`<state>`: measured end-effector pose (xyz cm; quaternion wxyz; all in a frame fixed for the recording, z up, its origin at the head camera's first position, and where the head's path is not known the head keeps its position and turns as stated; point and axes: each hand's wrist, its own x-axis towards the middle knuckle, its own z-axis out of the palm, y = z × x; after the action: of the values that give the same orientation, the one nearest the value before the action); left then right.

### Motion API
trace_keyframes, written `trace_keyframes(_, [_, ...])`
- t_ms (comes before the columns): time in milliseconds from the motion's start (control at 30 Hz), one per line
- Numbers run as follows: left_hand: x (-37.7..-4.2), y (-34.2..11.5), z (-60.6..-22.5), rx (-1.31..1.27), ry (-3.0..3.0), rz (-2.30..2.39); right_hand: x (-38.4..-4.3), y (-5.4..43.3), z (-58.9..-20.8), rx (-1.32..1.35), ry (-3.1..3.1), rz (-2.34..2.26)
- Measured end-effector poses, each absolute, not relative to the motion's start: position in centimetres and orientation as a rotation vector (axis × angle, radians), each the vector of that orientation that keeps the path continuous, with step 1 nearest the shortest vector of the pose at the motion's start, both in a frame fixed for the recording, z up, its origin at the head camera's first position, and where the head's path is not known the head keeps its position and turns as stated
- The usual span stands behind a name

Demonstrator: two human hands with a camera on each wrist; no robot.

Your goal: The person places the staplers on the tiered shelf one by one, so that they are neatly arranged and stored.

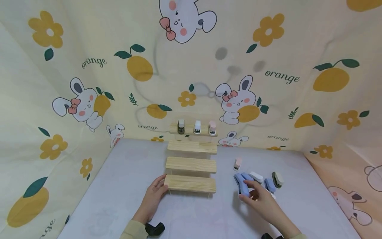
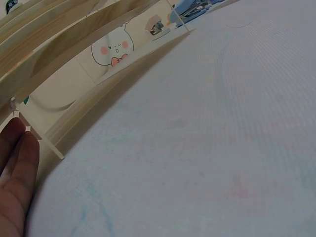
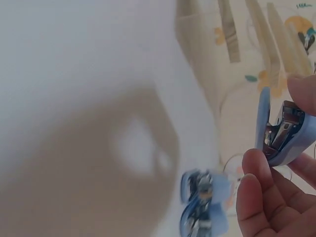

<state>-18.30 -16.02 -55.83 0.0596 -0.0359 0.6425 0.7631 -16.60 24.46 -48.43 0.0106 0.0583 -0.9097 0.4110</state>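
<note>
My right hand pinches a blue stapler between thumb and fingers, over the right part of the table. In the right wrist view, that stapler shows its metal inside, its two arms spread apart. Another blue stapler lies just behind it. My left hand touches the left end of the lowest board of a stepped wooden rack; in the left wrist view its straight fingers lie beside a rack leg. On the top board stand a dark-based stapler, a white stapler and a pink stapler.
Around the right hand lie a pink stapler, a white stapler, a blue stapler and a dark green and cream stapler. A patterned cloth hangs behind and beside the pale table.
</note>
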Motion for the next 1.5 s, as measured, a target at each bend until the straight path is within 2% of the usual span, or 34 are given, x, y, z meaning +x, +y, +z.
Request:
trace_keyframes(233, [-18.2,-16.0,-56.1,-0.105,1.958,2.299,-17.3,22.5,-47.5,0.318,-2.759,1.323])
trace_keyframes(533, [-18.3,-16.0,-56.0,-0.07,1.978,2.302,-18.7,20.0,-45.7,0.367,-2.753,1.338])
trace_keyframes(1067, [-18.3,-16.0,-55.9,-0.081,1.97,2.298,-22.3,13.3,-42.3,0.594,-2.583,1.45])
trace_keyframes(1500, [-18.2,-15.7,-55.4,-0.111,1.997,2.28,-26.1,7.6,-40.8,0.563,-2.457,1.634])
